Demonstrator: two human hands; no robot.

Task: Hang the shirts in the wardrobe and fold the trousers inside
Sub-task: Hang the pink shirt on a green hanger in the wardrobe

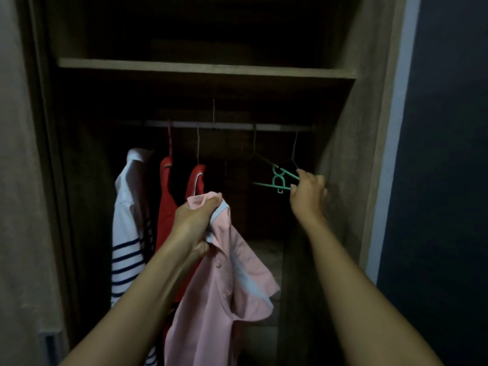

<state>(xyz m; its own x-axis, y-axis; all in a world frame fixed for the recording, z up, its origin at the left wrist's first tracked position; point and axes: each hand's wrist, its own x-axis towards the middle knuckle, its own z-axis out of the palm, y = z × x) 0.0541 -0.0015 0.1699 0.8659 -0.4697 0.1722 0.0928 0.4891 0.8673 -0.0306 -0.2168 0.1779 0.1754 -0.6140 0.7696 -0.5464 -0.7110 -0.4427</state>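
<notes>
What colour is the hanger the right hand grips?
Mint green hanger; clearest in the head view.

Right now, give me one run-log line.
left hand: holds pink shirt | right hand: grips green hanger | rail: other shirts hung

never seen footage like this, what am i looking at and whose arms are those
There is no machine here. These are a person's two bare arms, filmed by a single camera worn on the head, which looks forward into an open wardrobe. The left hand grips a pink shirt near its collar. The right hand holds a green hanger below the right end of the rail. A striped shirt and two red shirts already hang from that rail. A shelf runs across above it.
</notes>
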